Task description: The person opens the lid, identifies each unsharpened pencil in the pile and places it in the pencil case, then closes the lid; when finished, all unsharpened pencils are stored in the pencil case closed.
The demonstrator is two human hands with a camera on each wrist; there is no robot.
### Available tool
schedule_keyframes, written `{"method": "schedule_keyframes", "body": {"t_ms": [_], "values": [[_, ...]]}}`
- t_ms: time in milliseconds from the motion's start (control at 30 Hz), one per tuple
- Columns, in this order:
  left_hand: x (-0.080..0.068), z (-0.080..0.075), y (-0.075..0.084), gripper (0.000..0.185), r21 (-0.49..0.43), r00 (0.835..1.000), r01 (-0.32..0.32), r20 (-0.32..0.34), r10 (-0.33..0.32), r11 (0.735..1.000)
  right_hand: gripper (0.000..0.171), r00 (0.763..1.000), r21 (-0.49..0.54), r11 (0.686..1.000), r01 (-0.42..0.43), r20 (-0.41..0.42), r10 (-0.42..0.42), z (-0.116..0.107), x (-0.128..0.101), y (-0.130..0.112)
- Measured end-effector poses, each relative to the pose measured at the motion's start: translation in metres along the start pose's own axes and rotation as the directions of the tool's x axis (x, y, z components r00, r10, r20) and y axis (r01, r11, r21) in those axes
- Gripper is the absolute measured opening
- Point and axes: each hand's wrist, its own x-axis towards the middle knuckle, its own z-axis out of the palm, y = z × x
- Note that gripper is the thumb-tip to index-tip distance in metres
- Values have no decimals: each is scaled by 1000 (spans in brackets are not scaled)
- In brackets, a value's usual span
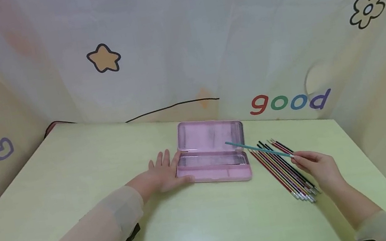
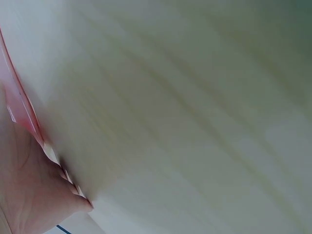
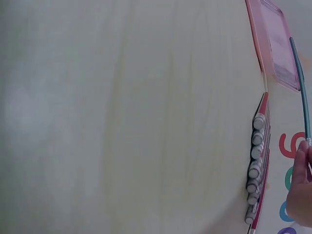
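A pink pencil case (image 1: 220, 174) lies open on the table, its lid folded back toward the wall. My left hand (image 1: 164, 177) rests against the case's left side, fingers spread and thumb along the front edge. In the left wrist view, part of that hand (image 2: 39, 180) shows beside the pink case (image 2: 22, 105). My right hand (image 1: 318, 168) pinches a teal pencil (image 1: 258, 149) near its eraser end. The pencil points left, its far end overlapping the lid in the head view. Below it, several pencils (image 1: 284, 169) lie in a slanting bunch right of the case.
The pale table (image 1: 202, 228) meets a printed curtain (image 1: 168, 57) at the back. In the right wrist view, the silvery eraser ends of the pencils (image 3: 256, 168) line up close to the pink case (image 3: 273, 44).
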Motion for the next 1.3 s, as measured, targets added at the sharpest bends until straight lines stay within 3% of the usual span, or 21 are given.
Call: {"method": "schedule_keyframes", "body": {"t_ms": [367, 667, 900, 1300], "values": [[-3, -5, 2, 100, 21, 1000, -15, -17, 15, 1000, 49, 999, -66, 997, -47, 24, 49, 25, 11, -9], [6, 0, -2, 104, 30, 1000, 8, 10, -8, 1000, 43, 994, -161, 982, -95, 45, 103, 50, 22, -12], [15, 8, -8, 107, 8, 1000, 6, 2, -6, 1000, 36, 996, -252, 965, -77, 34, 88, 68, 27, -12], [10, 2, -5, 106, 18, 1000, 18, 4, -18, 1000, 35, 996, -242, 968, -65, 37, 76, 85, 35, -9]]}}
